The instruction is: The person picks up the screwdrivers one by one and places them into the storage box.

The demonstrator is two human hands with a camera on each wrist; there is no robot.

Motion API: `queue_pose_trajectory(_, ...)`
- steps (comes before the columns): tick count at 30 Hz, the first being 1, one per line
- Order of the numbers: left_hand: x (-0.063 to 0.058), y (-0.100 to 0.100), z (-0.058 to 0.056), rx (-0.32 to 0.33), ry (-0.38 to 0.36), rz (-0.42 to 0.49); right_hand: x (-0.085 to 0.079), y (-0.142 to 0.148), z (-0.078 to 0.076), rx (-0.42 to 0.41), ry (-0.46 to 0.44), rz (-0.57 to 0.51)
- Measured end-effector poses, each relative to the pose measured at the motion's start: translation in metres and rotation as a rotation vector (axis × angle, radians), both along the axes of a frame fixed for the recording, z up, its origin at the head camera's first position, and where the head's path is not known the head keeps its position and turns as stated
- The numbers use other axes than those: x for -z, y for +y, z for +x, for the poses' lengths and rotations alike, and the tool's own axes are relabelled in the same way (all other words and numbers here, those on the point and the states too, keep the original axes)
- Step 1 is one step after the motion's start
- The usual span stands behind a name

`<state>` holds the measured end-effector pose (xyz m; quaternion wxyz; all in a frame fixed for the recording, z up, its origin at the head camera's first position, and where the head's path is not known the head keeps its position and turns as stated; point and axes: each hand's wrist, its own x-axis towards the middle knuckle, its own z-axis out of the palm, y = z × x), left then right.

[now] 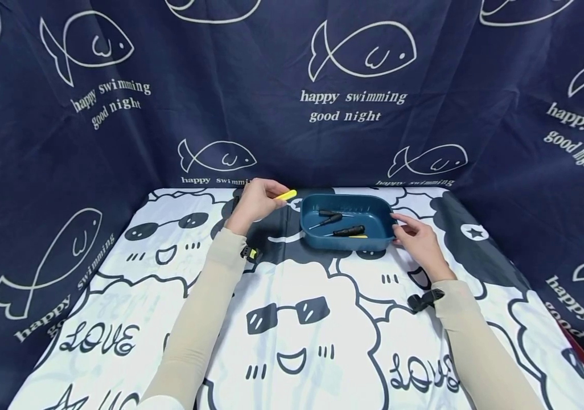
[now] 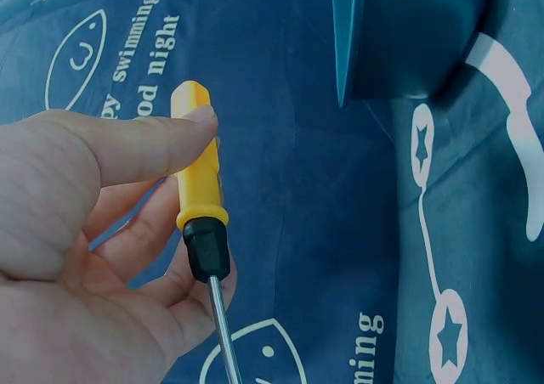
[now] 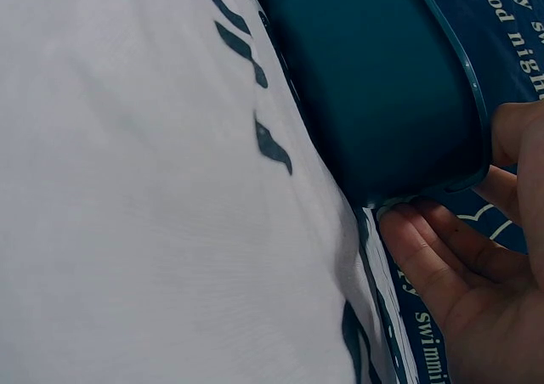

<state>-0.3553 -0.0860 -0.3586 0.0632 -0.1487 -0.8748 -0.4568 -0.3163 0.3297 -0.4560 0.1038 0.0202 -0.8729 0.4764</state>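
My left hand [image 1: 261, 199] pinches the yellow handle of a screwdriver [image 2: 200, 172] between thumb and fingers, left of a dark blue plastic bin [image 1: 350, 244]. In the left wrist view, a black collar joins the handle to a metal shaft that points down out of frame. My right hand [image 1: 417, 239] grips the right end of the bin, one digit at the rim and other fingers lower against its outside [image 3: 416, 240]. Inside the bin lie several screwdrivers with black handles, one of them [image 1: 350, 230] near the front wall beside a yellow piece [image 1: 357, 237].
A white cloth [image 1: 292, 285] with black cartoon drawings covers the table. Behind and at the sides hangs a navy curtain [image 1: 271, 102] printed with fish and lettering. Dark straps with small devices [image 1: 425, 299] sit on both wrists.
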Motion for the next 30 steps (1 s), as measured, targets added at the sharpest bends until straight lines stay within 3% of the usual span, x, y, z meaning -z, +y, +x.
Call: queue_pose_trajectory(30, -0.006, 0.033, 0.015, 0.046, 0.029, 0.038, -0.001, 0.000, 0.001, 0.018, -0.008, 0.012)
